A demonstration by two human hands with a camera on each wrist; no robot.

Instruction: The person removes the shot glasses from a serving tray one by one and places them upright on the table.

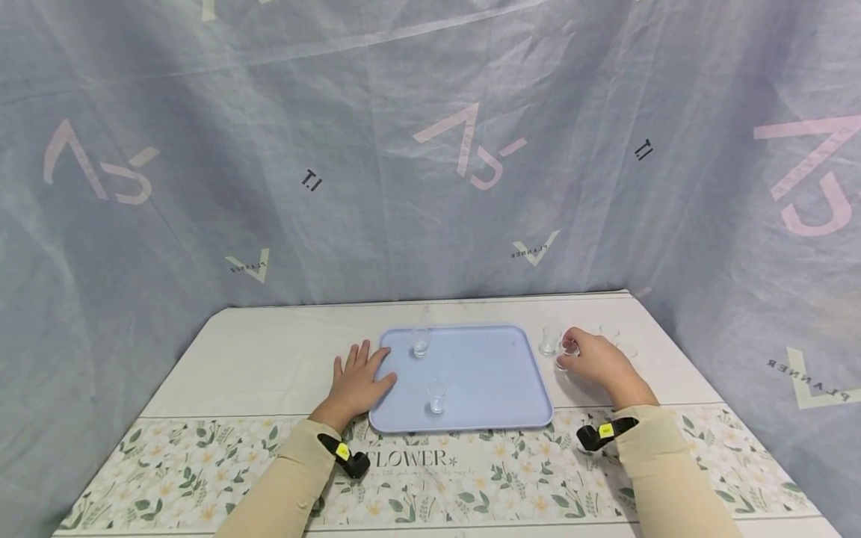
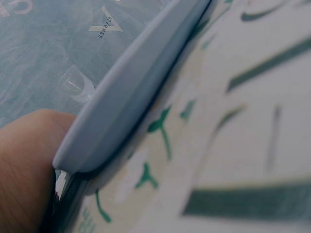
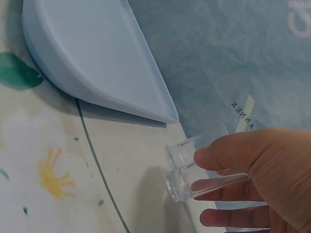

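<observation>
My right hand (image 1: 595,362) pinches a small clear shot glass (image 3: 179,188) between thumb and fingers, just right of the tray. Another clear shot glass (image 1: 549,344) stands close beside it, on the tray side. On the light blue tray (image 1: 484,373) stand two more such glasses: one glass (image 1: 420,347) at the back left, the other glass (image 1: 437,403) near the front. With its fingers spread, my left hand (image 1: 358,382) rests at the tray's left rim, the thumb reaching over it. The left wrist view shows the tray's side wall (image 2: 121,92) up close.
Beyond my right hand, faint clear glasses (image 1: 627,349) stand on the white tabletop cover (image 1: 282,359). A floral printed band (image 1: 222,471) runs along the front. Grey-blue fabric (image 1: 377,224) hangs behind and at both sides.
</observation>
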